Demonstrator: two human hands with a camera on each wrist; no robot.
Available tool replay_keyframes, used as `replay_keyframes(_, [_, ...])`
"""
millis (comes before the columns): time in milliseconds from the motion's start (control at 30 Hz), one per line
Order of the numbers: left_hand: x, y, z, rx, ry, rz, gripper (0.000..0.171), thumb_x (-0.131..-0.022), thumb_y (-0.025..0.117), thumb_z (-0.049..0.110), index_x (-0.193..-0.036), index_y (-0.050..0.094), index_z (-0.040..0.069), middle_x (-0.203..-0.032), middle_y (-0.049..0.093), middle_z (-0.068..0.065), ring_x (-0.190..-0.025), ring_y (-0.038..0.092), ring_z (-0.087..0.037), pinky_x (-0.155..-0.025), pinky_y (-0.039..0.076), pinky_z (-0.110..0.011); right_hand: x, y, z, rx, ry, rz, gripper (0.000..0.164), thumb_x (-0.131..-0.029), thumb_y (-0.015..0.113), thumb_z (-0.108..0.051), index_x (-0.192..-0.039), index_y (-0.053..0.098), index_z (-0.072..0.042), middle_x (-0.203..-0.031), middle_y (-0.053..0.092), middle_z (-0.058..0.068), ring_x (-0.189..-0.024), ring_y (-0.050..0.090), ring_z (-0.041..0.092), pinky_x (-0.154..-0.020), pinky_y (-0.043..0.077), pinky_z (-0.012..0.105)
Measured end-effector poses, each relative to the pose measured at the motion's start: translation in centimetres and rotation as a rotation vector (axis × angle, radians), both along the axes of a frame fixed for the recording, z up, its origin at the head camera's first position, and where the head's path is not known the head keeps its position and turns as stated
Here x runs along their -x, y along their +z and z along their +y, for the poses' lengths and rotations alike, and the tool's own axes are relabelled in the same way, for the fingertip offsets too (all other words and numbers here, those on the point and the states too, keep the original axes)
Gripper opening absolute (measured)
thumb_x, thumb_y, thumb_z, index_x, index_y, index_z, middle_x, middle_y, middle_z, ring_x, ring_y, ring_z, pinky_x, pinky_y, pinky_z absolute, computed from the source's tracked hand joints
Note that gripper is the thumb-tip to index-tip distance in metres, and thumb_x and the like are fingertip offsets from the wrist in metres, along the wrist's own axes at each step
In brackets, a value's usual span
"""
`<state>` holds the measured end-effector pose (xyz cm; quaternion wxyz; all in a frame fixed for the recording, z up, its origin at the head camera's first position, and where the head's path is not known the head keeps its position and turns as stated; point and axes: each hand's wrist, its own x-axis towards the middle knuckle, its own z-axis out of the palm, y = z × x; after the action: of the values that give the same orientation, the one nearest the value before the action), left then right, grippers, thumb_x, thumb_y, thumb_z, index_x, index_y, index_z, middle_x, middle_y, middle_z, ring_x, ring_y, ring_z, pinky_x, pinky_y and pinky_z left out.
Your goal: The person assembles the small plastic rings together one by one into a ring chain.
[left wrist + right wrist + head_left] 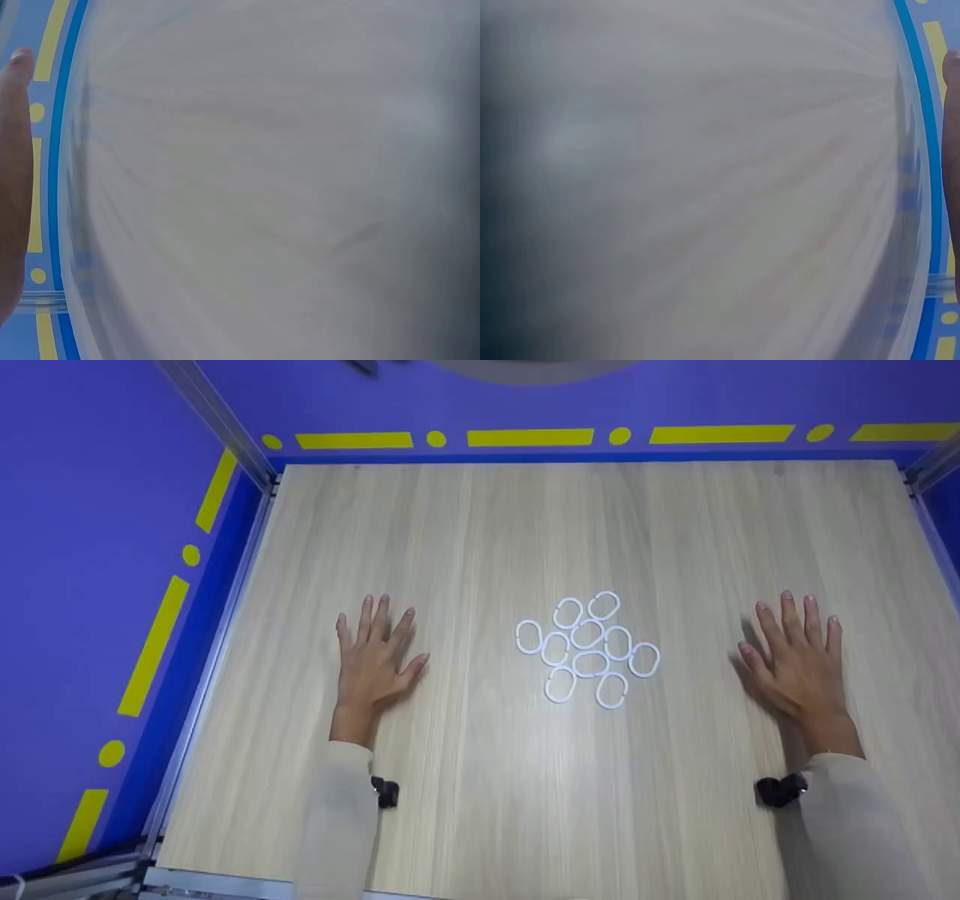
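Observation:
Several white oval plastic rings [590, 675], each with a small gap in its loop, lie flat in a loose cluster right of the table's middle. To their left, my left hand [369, 675] rests palm down with fingers straight and spread, holding nothing. On the far side of the cluster my right hand [806, 679] lies the same way, also holding nothing. Both hands are apart from the rings. In the left wrist view a part of the left hand [13, 172] shows at the left edge. The right wrist view catches a sliver of the right hand [952, 150]; no rings appear there.
The wooden table [465, 780] is bordered by blue panels [525, 405] with yellow dashes and dots at the back and left. Metal frame posts [225, 427] stand at the corners. A black wrist device [780, 791] sits beside the right sleeve, another [385, 793] beside the left.

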<state>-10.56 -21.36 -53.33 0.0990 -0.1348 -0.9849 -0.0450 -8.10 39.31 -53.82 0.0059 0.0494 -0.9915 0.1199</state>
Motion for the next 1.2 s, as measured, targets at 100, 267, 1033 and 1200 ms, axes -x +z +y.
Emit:
replay_keyframes(100, [-0.1,0.1,0.2,-0.001,0.003,-0.004,0.073,-0.091,0.050,0.061,-0.154,0.042,0.025,-0.164,0.034,-0.018,-0.155,0.026,-0.041,-0.117,0.019,-0.075,-0.1,0.0,-0.2,0.009,0.000,0.002,0.073,-0.105,0.030,-0.057,-0.164,0.014,-0.016,-0.172,0.005,0.018,-0.161,-0.005,0.040,-0.124,-0.005,0.066])
replay_keyframes(267, [-0.1,0.7,1.4,-0.082,0.037,-0.047,0.069,-0.093,0.052,0.057,-0.152,0.047,0.021,-0.166,0.032,-0.019,-0.156,0.025,-0.040,-0.119,0.018,-0.072,0.2,0.8,-1.6,0.081,-0.020,0.034,0.069,-0.106,0.034,-0.051,-0.160,0.026,-0.010,-0.167,0.023,0.023,-0.159,0.009,0.041,-0.125,0.001,0.064])
replay_keyframes(1033, [-4.3,0.6,16.3,-0.578,-0.060,-0.354,0.024,-0.090,0.074,0.033,-0.102,0.077,0.012,-0.095,0.075,-0.001,-0.087,0.069,-0.016,-0.081,0.053,-0.033,-1.3,2.2,-14.8,0.347,0.255,-0.164,0.034,-0.089,0.079,-0.026,-0.115,0.073,-0.006,-0.095,0.072,0.007,-0.081,0.062,0.017,-0.073,0.049,0.034])
replay_keyframes(1200, [-5.0,0.2,17.7,-0.496,-0.019,-0.280,0.032,-0.086,0.076,0.047,-0.098,0.077,0.017,-0.089,0.073,0.004,-0.084,0.066,-0.014,-0.081,0.049,-0.035,-1.8,1.8,-15.7,0.294,0.220,-0.155,0.048,-0.081,0.085,-0.034,-0.117,0.072,-0.005,-0.088,0.064,0.004,-0.078,0.054,0.016,-0.071,0.044,0.034])
